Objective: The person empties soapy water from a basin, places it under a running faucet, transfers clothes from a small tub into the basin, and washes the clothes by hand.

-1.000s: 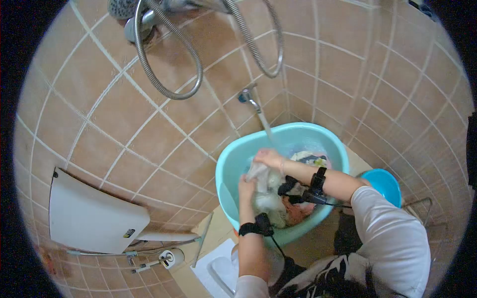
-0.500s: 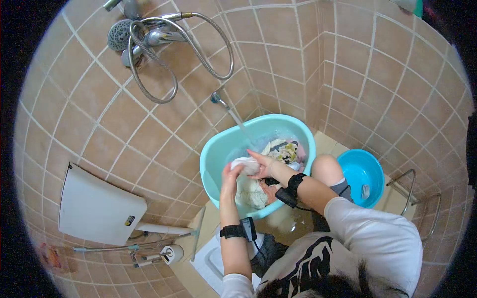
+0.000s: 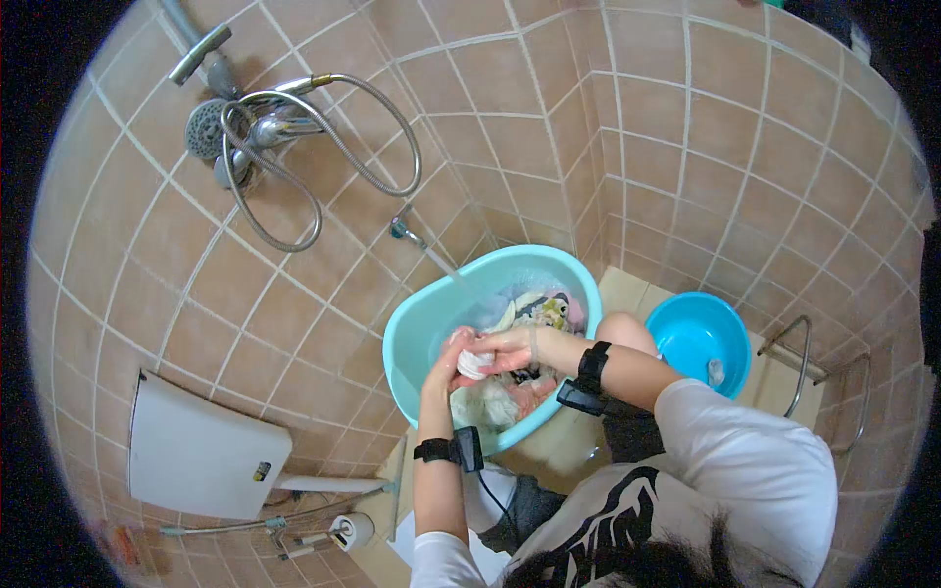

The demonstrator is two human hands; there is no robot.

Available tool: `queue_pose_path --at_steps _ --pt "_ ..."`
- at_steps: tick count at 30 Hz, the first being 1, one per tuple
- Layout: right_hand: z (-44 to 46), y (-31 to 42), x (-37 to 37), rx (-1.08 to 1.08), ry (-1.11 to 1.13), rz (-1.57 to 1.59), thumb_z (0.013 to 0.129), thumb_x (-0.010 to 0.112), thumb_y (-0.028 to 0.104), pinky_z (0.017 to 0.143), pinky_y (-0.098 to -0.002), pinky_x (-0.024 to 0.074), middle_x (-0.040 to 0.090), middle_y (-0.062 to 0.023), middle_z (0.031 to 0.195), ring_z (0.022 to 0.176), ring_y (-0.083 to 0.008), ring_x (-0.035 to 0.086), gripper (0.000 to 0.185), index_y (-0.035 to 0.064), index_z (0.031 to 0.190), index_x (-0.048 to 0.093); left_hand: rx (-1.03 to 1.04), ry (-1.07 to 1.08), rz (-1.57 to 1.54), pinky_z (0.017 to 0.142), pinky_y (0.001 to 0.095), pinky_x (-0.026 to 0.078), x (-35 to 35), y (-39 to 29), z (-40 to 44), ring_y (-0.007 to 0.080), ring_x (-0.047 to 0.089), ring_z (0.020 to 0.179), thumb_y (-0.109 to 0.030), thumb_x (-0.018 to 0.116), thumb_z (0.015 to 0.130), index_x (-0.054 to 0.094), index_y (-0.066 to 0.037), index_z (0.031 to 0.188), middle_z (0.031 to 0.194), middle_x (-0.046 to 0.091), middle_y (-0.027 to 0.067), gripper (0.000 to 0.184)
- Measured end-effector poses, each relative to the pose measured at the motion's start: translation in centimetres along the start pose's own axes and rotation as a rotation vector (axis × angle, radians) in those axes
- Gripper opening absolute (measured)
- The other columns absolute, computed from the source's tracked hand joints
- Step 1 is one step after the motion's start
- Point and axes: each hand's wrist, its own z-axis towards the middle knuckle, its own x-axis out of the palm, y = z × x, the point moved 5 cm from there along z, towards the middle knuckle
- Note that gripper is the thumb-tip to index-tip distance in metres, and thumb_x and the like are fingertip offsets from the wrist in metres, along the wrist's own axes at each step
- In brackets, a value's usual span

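A wadded white cloth (image 3: 475, 365) is squeezed between my two hands, above the large light-blue tub (image 3: 400, 345). My left hand (image 3: 450, 358) grips it from the left, and my right hand (image 3: 505, 350) closes on it from the right. Wet clothes lie in the tub below: a patterned piece (image 3: 542, 310) toward the back right, a whitish garment (image 3: 485, 404) and a pinkish one (image 3: 532, 394) near the front rim. Water runs from the wall tap (image 3: 405, 231) into the tub.
A smaller blue basin (image 3: 686, 333) with a small pale item (image 3: 716, 371) in it stands at the right, beside a metal rack (image 3: 806, 367). The shower head (image 3: 205, 128) and looped hose hang at upper left. A white cistern (image 3: 201, 446) is at lower left.
The white cloth, hanging long at first, is now bunched into a small wad between my hands. The view has shifted, bringing the shower fittings and the blue basin more fully into sight.
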Motion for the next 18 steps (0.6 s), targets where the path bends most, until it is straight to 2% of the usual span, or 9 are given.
queue_pose_path --at_steps 2,3,4,5,8,13,15,16,18 --pt "-0.4 0.8 1.1 0.005 0.049 -0.062 0.085 0.057 0.023 0.070 -0.0272 0.0523 0.056 -0.0119 0.109 0.099 -0.0262 0.057 0.034 0.0069 0.114 0.048 0.382 0.140 0.271 0.068 0.0353 0.052 3.3 -3.4 -0.6 0.0234 0.061 0.084 -0.024 0.058 0.084 0.045 -0.008 0.107 0.097 0.059 0.0147 0.031" --pt "-0.7 1.2 2.0 0.021 0.095 -0.130 0.084 0.058 0.020 0.062 -0.0235 0.0522 0.057 -0.0113 0.107 0.095 -0.0246 0.059 0.033 0.0090 0.114 0.048 0.368 0.142 0.276 0.068 0.0353 0.052 4.3 -4.0 -0.6 0.0234 0.061 0.084 -0.024 0.058 0.084 0.045 -0.008 0.107 0.097 0.059 0.0147 0.031" --pt "-1.5 2.2 3.3 0.007 0.054 -0.192 0.078 0.067 0.022 0.043 -0.0161 0.0395 0.057 -0.0070 0.085 0.070 -0.0123 0.056 0.027 0.0097 0.098 0.053 0.504 0.096 0.238 0.067 0.0338 0.052 5.4 -5.3 -0.8 0.0232 0.061 0.082 -0.021 0.058 0.083 0.048 -0.008 0.100 0.097 0.059 0.0164 0.023" --pt "-1.6 3.1 3.5 0.006 0.050 -0.181 0.078 0.067 0.022 0.043 -0.0161 0.0395 0.057 -0.0070 0.085 0.070 -0.0123 0.056 0.027 0.0097 0.098 0.053 0.643 0.048 0.196 0.065 0.0324 0.052 6.3 -6.7 -1.1 0.0231 0.061 0.080 -0.018 0.058 0.083 0.050 -0.008 0.092 0.096 0.060 0.0180 0.016" --pt "-1.3 4.1 2.9 0.135 -0.123 -0.427 0.072 0.070 0.022 0.033 -0.0159 0.0206 0.043 0.0027 0.057 0.044 -0.0039 0.035 0.024 0.0157 0.072 0.048 0.610 -0.047 0.254 0.059 0.0299 0.050 9.5 -9.7 -2.1 0.0186 0.058 0.067 -0.015 0.056 0.084 0.048 -0.008 0.086 0.082 0.059 0.0129 0.011" --pt "-1.6 6.6 2.9 0.019 -0.378 -0.804 0.065 0.066 0.015 0.032 -0.0217 0.0239 0.044 0.0020 0.053 0.041 -0.0079 0.039 0.018 0.0137 0.070 0.049 0.549 -0.078 0.292 0.051 0.0285 0.044 9.8 -11.0 1.6 0.0122 0.041 0.043 -0.029 0.054 0.087 0.049 -0.006 0.078 0.053 0.042 0.0014 0.026" --pt "-0.3 8.2 0.9 -0.325 -0.624 -1.045 0.061 0.063 0.010 0.034 -0.0280 0.0319 0.045 0.0001 0.050 0.040 -0.0140 0.041 0.015 0.0105 0.069 0.051 0.456 -0.259 0.388 0.048 0.0269 0.042 9.3 -11.5 2.8 0.0131 0.039 0.038 -0.043 0.049 0.087 0.045 -0.006 0.063 0.047 0.039 0.0013 0.045" --pt "0.0 8.9 1.3 -0.354 -0.553 -1.302 0.057 0.062 0.009 0.042 -0.0324 0.0398 0.050 -0.0043 0.053 0.044 -0.0181 0.045 0.014 0.0070 0.068 0.052 0.449 -0.297 0.436 0.047 0.0263 0.040 9.3 -11.6 3.4 0.0139 0.038 0.035 -0.051 0.045 0.087 0.040 -0.008 0.053 0.043 0.036 0.0012 0.054" --pt "2.0 8.7 -0.7 -0.467 -0.498 -1.317 0.058 0.061 0.012 0.047 -0.0341 0.0428 0.054 -0.0074 0.058 0.049 -0.0208 0.050 0.014 0.0058 0.068 0.054 0.415 -0.361 0.495 0.047 0.0266 0.039 9.0 -11.5 4.3 0.0134 0.038 0.037 -0.049 0.046 0.087 0.041 -0.008 0.052 0.043 0.037 0.0019 0.054"
